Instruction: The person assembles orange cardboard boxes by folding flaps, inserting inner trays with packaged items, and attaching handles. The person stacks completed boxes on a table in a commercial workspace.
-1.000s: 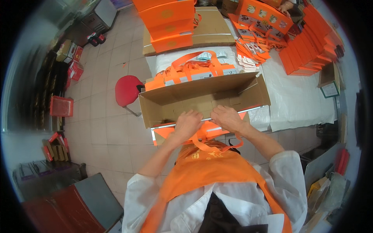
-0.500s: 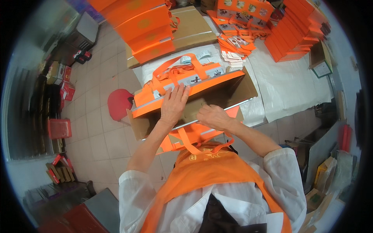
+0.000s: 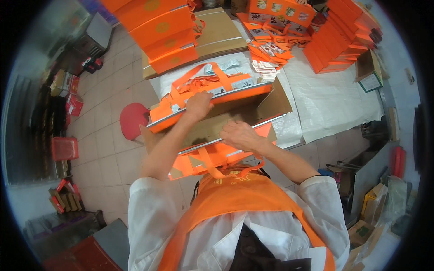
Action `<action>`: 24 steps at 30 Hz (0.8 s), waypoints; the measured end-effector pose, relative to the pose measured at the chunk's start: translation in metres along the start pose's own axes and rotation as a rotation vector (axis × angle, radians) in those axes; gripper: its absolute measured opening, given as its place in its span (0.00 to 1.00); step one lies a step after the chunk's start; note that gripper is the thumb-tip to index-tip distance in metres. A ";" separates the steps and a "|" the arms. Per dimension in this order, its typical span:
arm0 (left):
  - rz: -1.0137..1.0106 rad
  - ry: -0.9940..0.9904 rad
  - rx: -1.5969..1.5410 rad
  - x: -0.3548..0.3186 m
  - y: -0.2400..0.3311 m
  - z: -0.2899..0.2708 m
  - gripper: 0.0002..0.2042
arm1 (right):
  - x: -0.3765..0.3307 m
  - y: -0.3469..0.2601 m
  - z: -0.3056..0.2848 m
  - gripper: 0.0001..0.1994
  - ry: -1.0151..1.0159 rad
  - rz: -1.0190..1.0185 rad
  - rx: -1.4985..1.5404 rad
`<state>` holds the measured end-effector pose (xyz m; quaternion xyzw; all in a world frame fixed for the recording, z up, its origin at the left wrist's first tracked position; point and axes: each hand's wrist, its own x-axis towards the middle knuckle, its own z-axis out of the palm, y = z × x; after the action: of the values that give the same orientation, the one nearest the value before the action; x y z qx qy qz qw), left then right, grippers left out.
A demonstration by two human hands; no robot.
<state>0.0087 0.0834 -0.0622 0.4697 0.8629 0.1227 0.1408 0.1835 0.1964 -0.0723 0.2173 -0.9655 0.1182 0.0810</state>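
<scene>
While left hand (image 3: 199, 106) clamps far rim (image 3: 239, 91), right hand (image 3: 238, 134) curls at near rim (image 3: 271, 119), grip unclear; open box (image 3: 281, 99) between hands. Best keep pressure even along both rims, cardboard uncreased.

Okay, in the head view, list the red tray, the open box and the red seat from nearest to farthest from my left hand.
Nearest to your left hand first:
1. Box: the hand is at its far side.
2. Red seat: left of the box.
3. Red tray: farther left.
</scene>
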 end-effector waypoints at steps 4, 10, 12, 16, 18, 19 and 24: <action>-0.103 0.322 0.205 -0.011 0.016 0.032 0.12 | -0.002 -0.002 0.001 0.12 0.000 0.030 0.028; 0.012 0.501 0.033 -0.021 0.012 0.032 0.12 | -0.003 -0.001 -0.020 0.13 0.125 0.072 0.140; 0.019 0.502 0.025 -0.021 0.010 0.032 0.12 | -0.010 0.009 -0.041 0.13 0.279 0.007 0.284; -0.008 0.497 0.023 -0.019 0.009 0.036 0.12 | -0.051 0.059 -0.090 0.07 0.829 0.610 0.397; -0.014 0.493 0.024 -0.018 0.009 0.037 0.12 | -0.062 0.101 -0.096 0.14 0.907 0.770 0.669; -0.012 0.494 0.027 -0.017 0.009 0.037 0.12 | -0.066 0.114 -0.089 0.15 0.725 0.849 0.938; -0.044 0.465 0.033 -0.015 0.008 0.037 0.10 | -0.073 0.146 -0.052 0.24 0.207 1.002 1.620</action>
<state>0.0364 0.0778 -0.0918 0.4120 0.8841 0.2103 -0.0666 0.1903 0.3681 -0.0656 -0.2426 -0.5593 0.7897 -0.0691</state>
